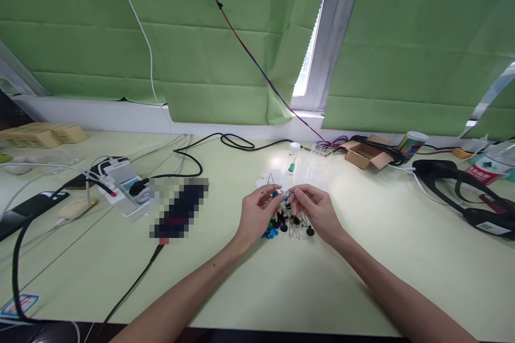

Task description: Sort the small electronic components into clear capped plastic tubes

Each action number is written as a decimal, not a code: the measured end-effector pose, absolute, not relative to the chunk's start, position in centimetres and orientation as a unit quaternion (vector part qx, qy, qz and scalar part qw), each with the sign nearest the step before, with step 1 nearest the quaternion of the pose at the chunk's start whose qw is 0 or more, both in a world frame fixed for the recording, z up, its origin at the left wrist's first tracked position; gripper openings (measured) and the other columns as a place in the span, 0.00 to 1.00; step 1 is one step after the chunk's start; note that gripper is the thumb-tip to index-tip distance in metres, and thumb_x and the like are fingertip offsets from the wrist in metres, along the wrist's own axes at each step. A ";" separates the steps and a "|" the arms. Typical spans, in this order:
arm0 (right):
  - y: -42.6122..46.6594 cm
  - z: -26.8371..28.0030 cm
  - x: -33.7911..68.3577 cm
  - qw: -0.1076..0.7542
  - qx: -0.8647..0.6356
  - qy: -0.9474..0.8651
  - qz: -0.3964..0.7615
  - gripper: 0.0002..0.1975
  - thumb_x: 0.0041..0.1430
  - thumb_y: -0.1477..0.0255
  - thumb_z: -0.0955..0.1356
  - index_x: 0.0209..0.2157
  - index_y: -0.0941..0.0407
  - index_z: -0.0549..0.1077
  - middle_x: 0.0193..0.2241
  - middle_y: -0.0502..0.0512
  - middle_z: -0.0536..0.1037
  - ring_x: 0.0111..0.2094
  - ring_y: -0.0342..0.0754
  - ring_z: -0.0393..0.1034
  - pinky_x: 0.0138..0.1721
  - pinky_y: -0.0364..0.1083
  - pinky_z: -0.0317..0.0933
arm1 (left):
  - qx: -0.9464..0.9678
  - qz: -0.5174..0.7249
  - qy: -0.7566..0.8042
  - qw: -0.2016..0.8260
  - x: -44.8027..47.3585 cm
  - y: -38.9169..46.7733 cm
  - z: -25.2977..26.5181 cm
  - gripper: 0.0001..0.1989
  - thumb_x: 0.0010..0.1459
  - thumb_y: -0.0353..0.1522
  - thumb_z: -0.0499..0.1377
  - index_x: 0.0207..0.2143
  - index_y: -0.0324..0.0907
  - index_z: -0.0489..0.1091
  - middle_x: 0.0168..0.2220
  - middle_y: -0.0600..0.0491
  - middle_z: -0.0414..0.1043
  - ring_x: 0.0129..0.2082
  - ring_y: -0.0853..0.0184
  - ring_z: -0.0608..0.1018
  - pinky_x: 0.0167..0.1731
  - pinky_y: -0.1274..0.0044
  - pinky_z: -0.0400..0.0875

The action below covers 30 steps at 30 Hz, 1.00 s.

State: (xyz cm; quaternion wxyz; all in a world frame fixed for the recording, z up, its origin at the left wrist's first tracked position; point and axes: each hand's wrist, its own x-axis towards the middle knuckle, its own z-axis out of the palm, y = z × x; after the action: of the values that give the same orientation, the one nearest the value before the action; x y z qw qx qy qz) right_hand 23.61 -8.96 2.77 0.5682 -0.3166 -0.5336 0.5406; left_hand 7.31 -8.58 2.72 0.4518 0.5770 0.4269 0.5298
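Above a small pile of parts at the middle of the table, my two hands come close together. My left hand (pixel 260 210) pinches a small blue piece (pixel 275 194) with a thin bent metal wire rising from it. The fingers of my right hand (pixel 316 206) are closed at another small blue piece (pixel 287 197). Beneath them lies a heap of black knobs (pixel 310 231), blue pieces (pixel 272 233), green bits and thin wires. My fingers cover part of the heap. Just behind, clear flat plastic pieces (pixel 317 174) and a green piece on a wire (pixel 291 167) are visible.
To the left are a white power strip (pixel 124 193), a pixelated dark device (pixel 181 211) and cables. At the back right stand an open cardboard box (pixel 364 155) and a canister (pixel 412 143). Black goggles (pixel 462 209) and a bottle (pixel 493 163) are far right.
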 end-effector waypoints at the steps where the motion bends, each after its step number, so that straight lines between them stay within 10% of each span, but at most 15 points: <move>1: -9.0 2.8 23.6 0.569 -0.316 -0.532 0.541 0.13 0.60 0.61 0.70 0.36 0.57 0.76 0.27 0.52 0.76 0.22 0.42 0.67 0.22 0.42 0.63 | 0.576 0.533 0.425 0.451 7.3 -8.6 2.7 0.16 0.54 0.40 0.65 0.42 0.40 0.74 0.24 0.56 0.71 0.19 0.72 0.70 0.20 0.79 0.69; 30: -8.7 2.5 23.9 0.587 -0.297 -0.500 0.564 0.11 0.60 0.63 0.71 0.35 0.57 0.77 0.26 0.52 0.76 0.22 0.41 0.68 0.21 0.41 0.61 | 0.632 0.537 0.374 0.416 7.4 -8.5 2.3 0.12 0.58 0.37 0.62 0.42 0.40 0.77 0.33 0.53 0.69 0.20 0.75 0.71 0.18 0.80 0.71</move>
State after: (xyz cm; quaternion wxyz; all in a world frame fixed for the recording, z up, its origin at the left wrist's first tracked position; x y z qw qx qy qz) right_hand 23.95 -8.68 2.50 0.5870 -0.2967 -0.4997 0.5637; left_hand 7.39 -8.53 2.31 0.4156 0.6318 0.3738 0.5370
